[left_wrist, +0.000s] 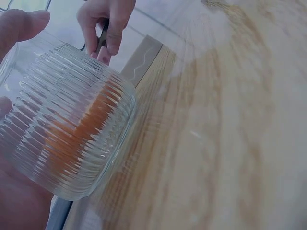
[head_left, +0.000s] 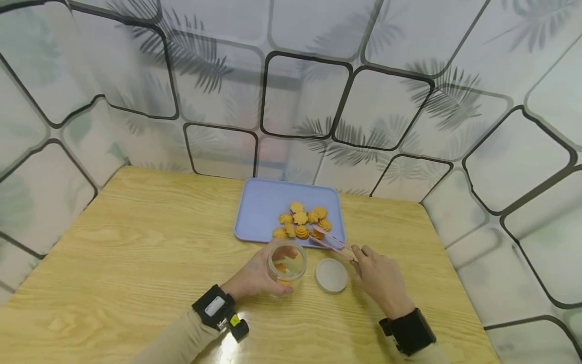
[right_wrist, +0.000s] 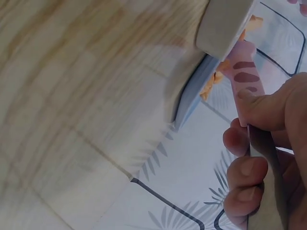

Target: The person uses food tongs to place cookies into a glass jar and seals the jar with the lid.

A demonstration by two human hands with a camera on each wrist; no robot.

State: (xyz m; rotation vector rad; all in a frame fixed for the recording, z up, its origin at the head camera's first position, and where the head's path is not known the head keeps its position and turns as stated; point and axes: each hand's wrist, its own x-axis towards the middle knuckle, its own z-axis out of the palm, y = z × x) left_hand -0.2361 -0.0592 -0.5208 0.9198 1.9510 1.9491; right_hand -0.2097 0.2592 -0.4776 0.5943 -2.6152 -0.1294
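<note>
My left hand (head_left: pixel 261 273) grips a ribbed clear glass jar (left_wrist: pixel 67 120), its mouth tilted up toward the head camera, with a few orange-brown cookies (left_wrist: pixel 81 129) inside. In my right hand (head_left: pixel 379 275) I hold pink-tipped tongs (right_wrist: pixel 245 79) with metal handles. Their tips reach the near right part of a blue tray (head_left: pixel 261 202), around a cookie (head_left: pixel 317 233) at the edge of the pile. Several piped, golden cookies (head_left: pixel 300 218) lie on the tray's right half. How firmly the tips touch that cookie is too small to tell.
A round whitish lid (head_left: pixel 331 276) lies on the wooden table (head_left: pixel 136 242) between the jar and my right hand, just in front of the tray. Behind the table hangs a patterned curtain (head_left: pixel 304 96), which also runs along both sides.
</note>
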